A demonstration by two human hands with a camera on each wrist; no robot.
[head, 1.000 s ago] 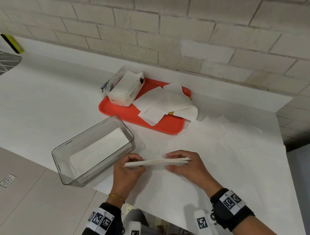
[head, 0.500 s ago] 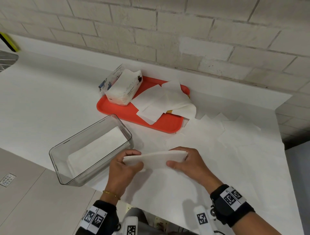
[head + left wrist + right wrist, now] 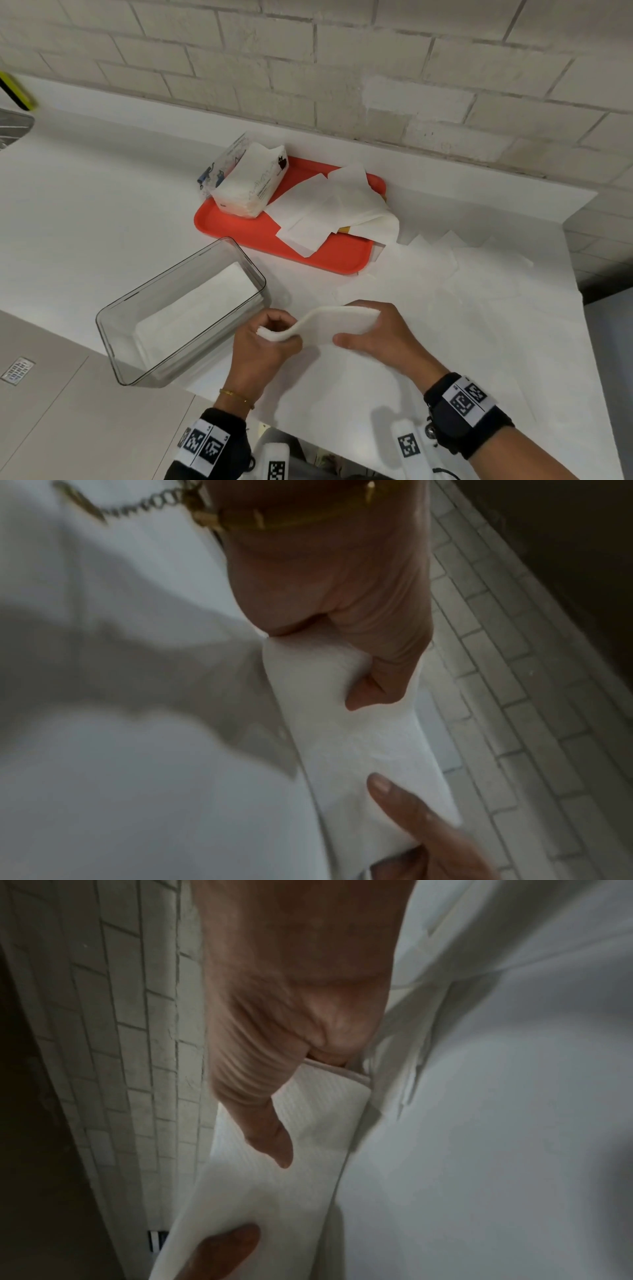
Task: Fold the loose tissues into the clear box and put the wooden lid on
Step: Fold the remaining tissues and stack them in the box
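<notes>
Both my hands hold a folded white tissue stack point(image 3: 329, 323) just above the counter, to the right of the clear box point(image 3: 144, 373). My left hand point(image 3: 270, 337) pinches its left end, thumb on top point(image 3: 363, 696). My right hand point(image 3: 373, 332) pinches the right end between thumb and fingers point(image 3: 274, 1139). The stack point(image 3: 359, 750) point(image 3: 308, 1123) bends downward at the left end. The clear box stands at the counter's front edge with folded tissues lying flat in its bottom point(image 3: 202, 305). Loose tissues point(image 3: 335, 209) lie spread on the red tray point(image 3: 246, 229). No wooden lid is visible.
An opened tissue pack point(image 3: 250, 185) sits on the tray's left end. More loose tissues point(image 3: 479, 267) lie flat on the counter right of the tray. A brick wall point(image 3: 342, 68) backs the counter. A metal rack point(image 3: 13, 123) and a yellow-green object point(image 3: 17, 90) are at far left.
The tissue stack has tilted from edge-on to showing its broad face and shifted left toward the clear box; its left end now droops in my left hand.
</notes>
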